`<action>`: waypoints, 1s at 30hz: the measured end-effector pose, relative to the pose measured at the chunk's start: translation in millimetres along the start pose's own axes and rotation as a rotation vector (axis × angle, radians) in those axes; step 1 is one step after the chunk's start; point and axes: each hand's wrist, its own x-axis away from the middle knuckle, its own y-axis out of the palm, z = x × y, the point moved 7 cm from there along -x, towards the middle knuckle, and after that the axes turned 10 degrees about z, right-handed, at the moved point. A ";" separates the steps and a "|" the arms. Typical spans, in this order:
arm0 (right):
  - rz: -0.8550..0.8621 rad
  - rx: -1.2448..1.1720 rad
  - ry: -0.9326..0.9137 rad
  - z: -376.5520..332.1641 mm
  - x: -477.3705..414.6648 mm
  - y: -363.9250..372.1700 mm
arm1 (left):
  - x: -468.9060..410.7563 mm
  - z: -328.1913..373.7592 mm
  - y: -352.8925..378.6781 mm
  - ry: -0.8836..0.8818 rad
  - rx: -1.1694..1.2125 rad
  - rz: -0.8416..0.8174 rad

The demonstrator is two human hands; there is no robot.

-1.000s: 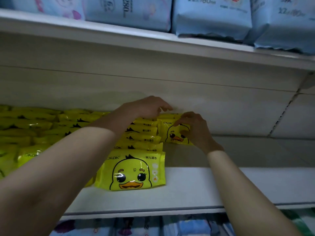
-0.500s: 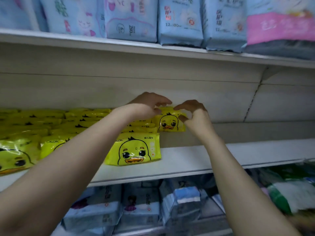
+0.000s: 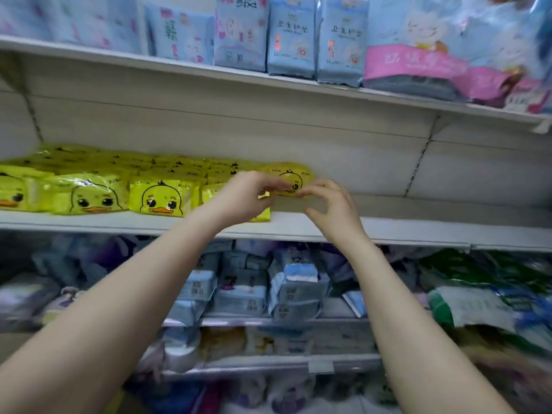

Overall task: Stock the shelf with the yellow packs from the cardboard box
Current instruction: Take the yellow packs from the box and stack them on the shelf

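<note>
Both arms reach up and away to the middle shelf [image 3: 418,230], and the two hands come close together at the right end of the stock there. The left hand [image 3: 246,195] and the right hand [image 3: 333,206] sit on either side of one yellow pack [image 3: 291,176] with a duck face. It stands upright at the far side of the shelf, close to the back panel, as the rightmost of the yellow stock. The left hand's fingers [image 3: 276,184] stretch across the lower front of that pack, and the right hand's curled fingertips [image 3: 303,192] meet its lower right corner with the thumb held apart below. Motion blur hides whether either hand grips the pack or only touches it, so I cannot tell. To the left, the other yellow packs [image 3: 161,198] fill the shelf in rows from near edge to far, the front ones leaning back with their duck faces outward. To the right of the hands is bare shelf surface. The upper shelf [image 3: 298,82] carries upright blue packs [image 3: 291,37], and the lower shelves [image 3: 268,322] hold more blue-wrapped goods, with green bags [image 3: 478,306] at the right — all blurred.
</note>
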 end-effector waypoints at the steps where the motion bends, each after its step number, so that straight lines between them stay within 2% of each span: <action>1: -0.020 -0.010 -0.006 -8.2 8.5 -0.9 | 12.5 3.5 -4.0 -0.017 -0.004 0.006; 7: -0.104 -0.078 -0.049 -61.7 51.3 12.5 | 84.6 3.6 -35.1 -0.125 0.017 0.045; 13: -0.176 -0.137 -0.082 -113.5 88.3 50.2 | 155.2 -26.5 -75.6 -0.222 0.025 0.089; 17: -0.241 -0.173 -0.107 -158.7 109.7 95.6 | 204.5 -60.3 -115.0 -0.288 0.000 0.120; 30: -0.419 -0.336 -0.078 -302.4 206.5 279.6 | 373.7 -203.3 -228.6 -0.522 -0.084 0.072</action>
